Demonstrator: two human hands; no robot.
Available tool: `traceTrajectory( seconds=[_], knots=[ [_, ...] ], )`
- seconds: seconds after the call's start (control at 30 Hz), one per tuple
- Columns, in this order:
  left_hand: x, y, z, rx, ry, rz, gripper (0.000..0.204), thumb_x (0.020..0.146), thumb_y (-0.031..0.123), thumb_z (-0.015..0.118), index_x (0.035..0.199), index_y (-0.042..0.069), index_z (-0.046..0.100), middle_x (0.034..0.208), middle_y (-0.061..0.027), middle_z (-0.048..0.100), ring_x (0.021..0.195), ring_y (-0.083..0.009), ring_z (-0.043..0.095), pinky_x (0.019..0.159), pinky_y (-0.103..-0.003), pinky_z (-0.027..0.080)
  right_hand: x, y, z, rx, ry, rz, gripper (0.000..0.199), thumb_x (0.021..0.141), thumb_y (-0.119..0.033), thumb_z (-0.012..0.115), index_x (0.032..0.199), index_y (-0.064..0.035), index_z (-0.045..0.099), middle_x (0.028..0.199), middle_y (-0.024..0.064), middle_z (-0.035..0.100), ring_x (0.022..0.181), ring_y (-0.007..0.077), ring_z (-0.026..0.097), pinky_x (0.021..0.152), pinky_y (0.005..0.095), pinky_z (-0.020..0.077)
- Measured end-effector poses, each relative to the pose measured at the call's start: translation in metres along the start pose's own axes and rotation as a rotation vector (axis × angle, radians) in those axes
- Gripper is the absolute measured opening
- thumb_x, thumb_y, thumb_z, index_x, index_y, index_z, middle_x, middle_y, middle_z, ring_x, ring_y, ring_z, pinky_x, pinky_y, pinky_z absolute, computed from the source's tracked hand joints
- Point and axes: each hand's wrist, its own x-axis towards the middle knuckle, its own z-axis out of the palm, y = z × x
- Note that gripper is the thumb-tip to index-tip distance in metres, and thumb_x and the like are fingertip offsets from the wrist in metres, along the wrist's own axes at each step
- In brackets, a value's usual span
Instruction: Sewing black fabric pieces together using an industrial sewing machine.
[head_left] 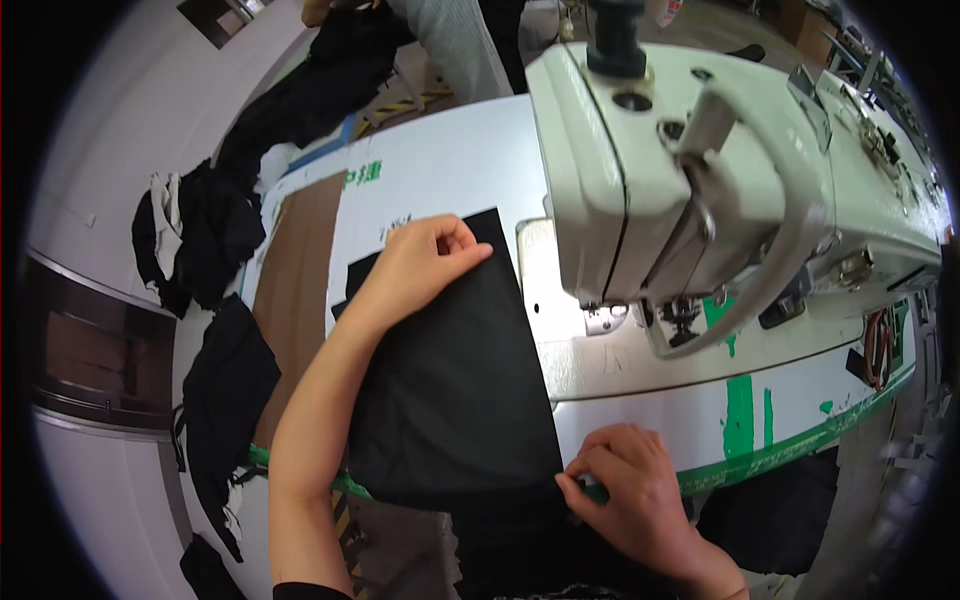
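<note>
A black fabric piece (450, 400) lies on the white table in front of me, its near end reaching the table's front edge. My left hand (435, 250) rests on its far part, fingers curled and thumb pressed toward the index finger close to the far right corner. At the near right corner, my right hand (630, 485) is closed, with thumb and index finger at the fabric's edge. Just right of the fabric stands a white sewing machine (590, 160); its needle area (680, 315) is apart from the cloth.
A brown strip (295, 290) runs along the table's left side. Dark garments (225, 230) hang beyond the left edge, with more dark cloth (310, 110) farther back. Green tape (740, 415) marks the table's front right. A person in grey (455, 45) is at the far side.
</note>
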Motion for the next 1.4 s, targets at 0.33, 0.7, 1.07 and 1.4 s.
traceTrajectory(
  seconds=[0.33, 0.7, 1.07, 1.4],
  knots=[
    [0.005, 0.014, -0.001, 0.060, -0.084, -0.112, 0.029, 0.090, 0.030, 0.076, 0.083, 0.003, 0.067, 0.070, 0.0021, 0.060, 0.065, -0.0070, 0.053, 0.062, -0.024, 0.044, 0.005, -0.003, -0.010, -0.025, -0.037, 0.020, 0.015, 0.077, -0.007, 0.079, 0.081, -0.0077, 0.064, 0.088, 0.0039, 0.057, 0.079, 0.0236, 0.056, 0.073, 0.0358, 0.0424],
    [0.005, 0.015, 0.001, 0.087, -0.068, -0.135, 0.029, 0.089, 0.032, 0.077, 0.083, 0.005, 0.068, 0.071, 0.0023, 0.063, 0.067, -0.0068, 0.056, 0.066, -0.024, 0.047, 0.003, -0.002, -0.014, 0.002, -0.082, 0.001, 0.017, 0.074, -0.004, 0.078, 0.080, -0.0062, 0.061, 0.087, 0.0058, 0.056, 0.079, 0.0265, 0.056, 0.075, 0.0372, 0.0431],
    [0.001, 0.016, 0.003, 0.115, -0.012, -0.092, 0.029, 0.091, 0.029, 0.076, 0.083, 0.003, 0.066, 0.068, 0.0054, 0.055, 0.064, -0.0041, 0.047, 0.059, -0.024, 0.039, 0.004, -0.004, -0.011, -0.002, -0.039, 0.001, 0.018, 0.073, -0.001, 0.075, 0.079, -0.0055, 0.058, 0.086, 0.0071, 0.055, 0.079, 0.0284, 0.055, 0.073, 0.0377, 0.0441],
    [-0.005, 0.015, 0.009, 0.151, 0.096, -0.048, 0.028, 0.085, 0.029, 0.079, 0.083, 0.003, 0.072, 0.065, -0.0046, 0.063, 0.060, -0.0151, 0.058, 0.062, -0.031, 0.047, 0.004, -0.001, -0.014, -0.030, -0.082, -0.040, 0.015, 0.077, -0.002, 0.074, 0.085, -0.0058, 0.061, 0.089, 0.0072, 0.055, 0.082, 0.0273, 0.058, 0.072, 0.0387, 0.0449]
  ],
)
